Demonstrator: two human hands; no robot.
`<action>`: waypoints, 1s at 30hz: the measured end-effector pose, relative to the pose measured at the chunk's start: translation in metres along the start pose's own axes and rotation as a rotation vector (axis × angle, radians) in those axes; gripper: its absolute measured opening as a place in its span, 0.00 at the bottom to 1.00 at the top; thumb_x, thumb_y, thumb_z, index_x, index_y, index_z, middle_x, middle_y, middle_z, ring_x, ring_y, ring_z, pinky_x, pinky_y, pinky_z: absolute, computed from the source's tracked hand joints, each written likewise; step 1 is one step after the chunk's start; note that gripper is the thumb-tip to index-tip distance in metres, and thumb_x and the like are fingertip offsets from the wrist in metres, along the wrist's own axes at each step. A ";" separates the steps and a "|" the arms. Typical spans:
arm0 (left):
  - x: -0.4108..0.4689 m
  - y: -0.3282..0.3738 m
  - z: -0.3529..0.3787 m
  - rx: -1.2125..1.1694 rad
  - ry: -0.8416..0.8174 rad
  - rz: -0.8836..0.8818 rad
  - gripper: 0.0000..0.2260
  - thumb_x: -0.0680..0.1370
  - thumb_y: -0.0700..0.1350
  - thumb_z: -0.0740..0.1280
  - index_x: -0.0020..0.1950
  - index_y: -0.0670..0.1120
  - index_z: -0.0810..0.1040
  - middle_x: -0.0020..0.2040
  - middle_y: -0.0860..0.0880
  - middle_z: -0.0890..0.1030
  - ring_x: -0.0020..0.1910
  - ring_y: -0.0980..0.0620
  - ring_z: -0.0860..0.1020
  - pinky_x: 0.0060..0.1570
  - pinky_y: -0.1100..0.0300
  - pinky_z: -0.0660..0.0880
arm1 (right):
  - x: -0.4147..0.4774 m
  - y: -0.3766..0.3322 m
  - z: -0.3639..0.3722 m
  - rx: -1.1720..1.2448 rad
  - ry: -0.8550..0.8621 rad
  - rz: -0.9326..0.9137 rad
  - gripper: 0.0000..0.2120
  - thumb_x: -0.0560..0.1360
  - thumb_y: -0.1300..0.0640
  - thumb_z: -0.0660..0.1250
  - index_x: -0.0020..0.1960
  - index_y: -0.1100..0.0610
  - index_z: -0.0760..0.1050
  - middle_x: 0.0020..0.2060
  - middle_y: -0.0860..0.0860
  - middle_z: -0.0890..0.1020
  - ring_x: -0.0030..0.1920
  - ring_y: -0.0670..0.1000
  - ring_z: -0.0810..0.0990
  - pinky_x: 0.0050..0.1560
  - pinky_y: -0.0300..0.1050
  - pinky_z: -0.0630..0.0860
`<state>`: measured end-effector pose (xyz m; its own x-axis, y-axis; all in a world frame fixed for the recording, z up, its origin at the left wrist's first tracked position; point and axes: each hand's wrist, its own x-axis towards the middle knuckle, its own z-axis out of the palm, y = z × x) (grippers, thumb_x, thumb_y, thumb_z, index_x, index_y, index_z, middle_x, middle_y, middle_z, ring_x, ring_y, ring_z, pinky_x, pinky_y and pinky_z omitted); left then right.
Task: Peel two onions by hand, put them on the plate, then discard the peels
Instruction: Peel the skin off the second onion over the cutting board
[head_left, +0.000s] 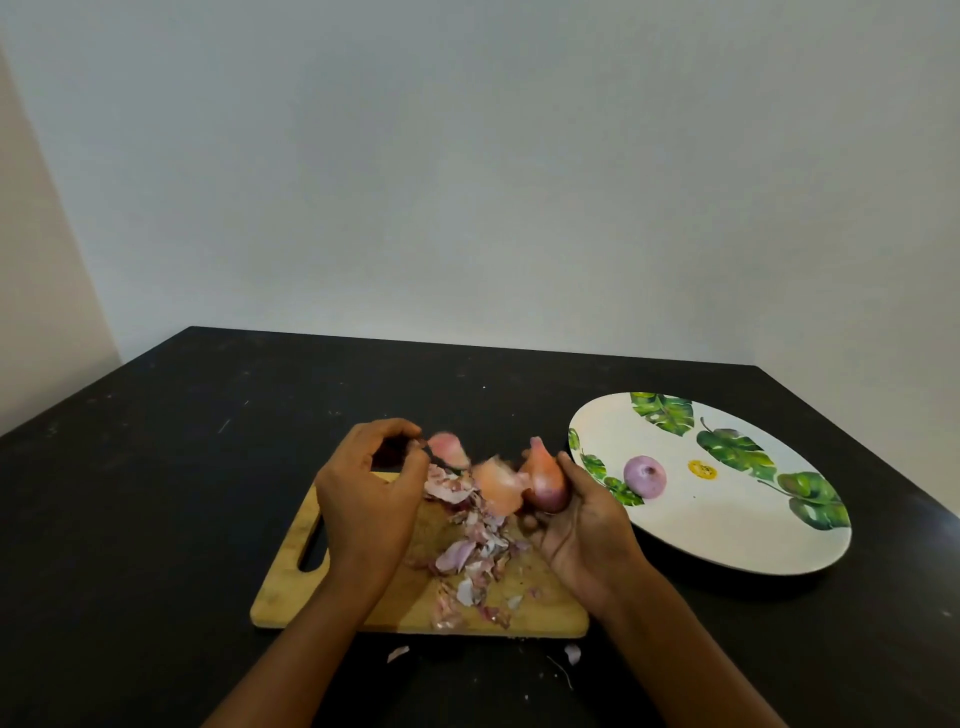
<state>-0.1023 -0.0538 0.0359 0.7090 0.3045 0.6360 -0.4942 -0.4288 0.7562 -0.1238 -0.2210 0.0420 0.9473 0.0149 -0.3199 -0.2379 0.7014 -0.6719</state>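
Note:
My right hand (582, 525) grips a partly peeled reddish onion (545, 480) above the wooden cutting board (291, 582). A loose flap of skin (496, 486) hangs off the onion's left side. My left hand (371, 493) pinches a strip of pink onion peel (449, 449), held up to the left of the onion. A heap of torn peels (475, 545) lies on the board between my hands. One peeled purple onion (644, 477) rests on the white plate (727, 540) with green leaf prints, to the right.
The board and plate sit on a black table (156, 493) against a pale wall. Two small peel scraps (397, 653) lie on the table in front of the board. The board's handle slot is at its left end.

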 end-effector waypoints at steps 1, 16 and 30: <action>0.002 -0.002 -0.001 -0.003 0.013 -0.035 0.10 0.72 0.38 0.70 0.45 0.53 0.77 0.40 0.61 0.76 0.43 0.66 0.76 0.39 0.75 0.72 | 0.000 -0.001 -0.001 0.001 -0.003 -0.004 0.16 0.82 0.51 0.57 0.55 0.63 0.76 0.41 0.60 0.84 0.31 0.54 0.83 0.26 0.42 0.78; -0.016 0.009 0.012 -0.110 -0.436 -0.100 0.18 0.66 0.58 0.71 0.53 0.57 0.77 0.47 0.58 0.79 0.48 0.62 0.77 0.44 0.67 0.76 | 0.000 0.006 0.000 -0.106 -0.090 -0.056 0.12 0.81 0.64 0.56 0.61 0.63 0.73 0.56 0.64 0.78 0.50 0.59 0.81 0.46 0.51 0.80; -0.014 0.009 0.010 -0.193 -0.356 -0.083 0.12 0.70 0.34 0.72 0.44 0.51 0.79 0.41 0.53 0.82 0.42 0.61 0.80 0.42 0.71 0.75 | 0.006 0.011 0.001 -0.090 -0.097 -0.090 0.18 0.77 0.59 0.64 0.63 0.66 0.69 0.57 0.67 0.77 0.48 0.59 0.85 0.47 0.53 0.83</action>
<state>-0.1115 -0.0704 0.0320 0.8633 0.0039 0.5047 -0.4895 -0.2376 0.8390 -0.1200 -0.2130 0.0333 0.9809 0.0267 -0.1926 -0.1653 0.6361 -0.7537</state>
